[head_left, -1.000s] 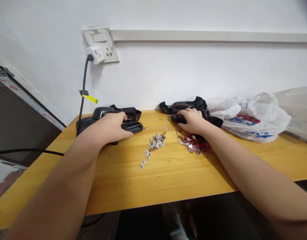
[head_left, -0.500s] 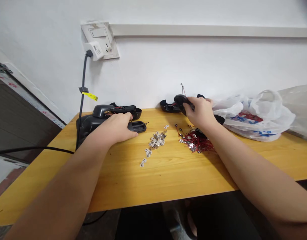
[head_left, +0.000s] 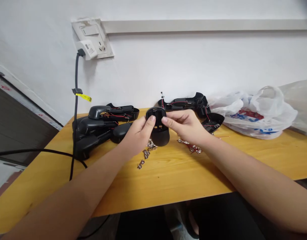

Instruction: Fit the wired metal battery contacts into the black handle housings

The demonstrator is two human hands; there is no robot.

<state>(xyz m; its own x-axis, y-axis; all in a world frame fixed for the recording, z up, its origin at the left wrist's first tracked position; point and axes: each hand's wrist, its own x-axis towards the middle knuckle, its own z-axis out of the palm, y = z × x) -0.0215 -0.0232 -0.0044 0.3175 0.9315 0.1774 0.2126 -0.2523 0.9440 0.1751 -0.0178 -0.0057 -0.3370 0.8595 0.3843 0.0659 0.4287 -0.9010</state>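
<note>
1. There it went: both hands had lifted off the counter and met over its middle! The left hand (head_left: 137, 136) and the right hand (head_left: 185, 127) now held a black plastic mouse-shaped housing (head_left: 160, 137) up in the air between them, its hollow inside turned toward the camera.
2. The fingers (head_left: 166, 120) had closed in a narrow pinch: the left thumb (head_left: 150, 122) pressed on the housing's edge from one side, and the right fingertips bore on it from the other.
3. Directly below lay the silver metal fittings (head_left: 143, 159), partly hidden behind the hands, and to the right a tangle of red-wired metal tabs (head_left: 190, 147).
4. Across the yellow wooden counter (head_left: 163, 188), a heap of black plastic housings with red wires (head_left: 100, 125) sat on the left. Another housing with red wires (head_left: 183, 104) lay against the wall, a thin wire standing up from it.
5. Further right was a white plastic bag with red and blue print (head_left: 258, 116).
6. On the white wall (head_left: 193, 63) above, a plug adapter (head_left: 87, 50) filled a wall socket (head_left: 102, 43), its black cable (head_left: 75, 83) dropping past a yellow tag (head_left: 83, 97).
</note>
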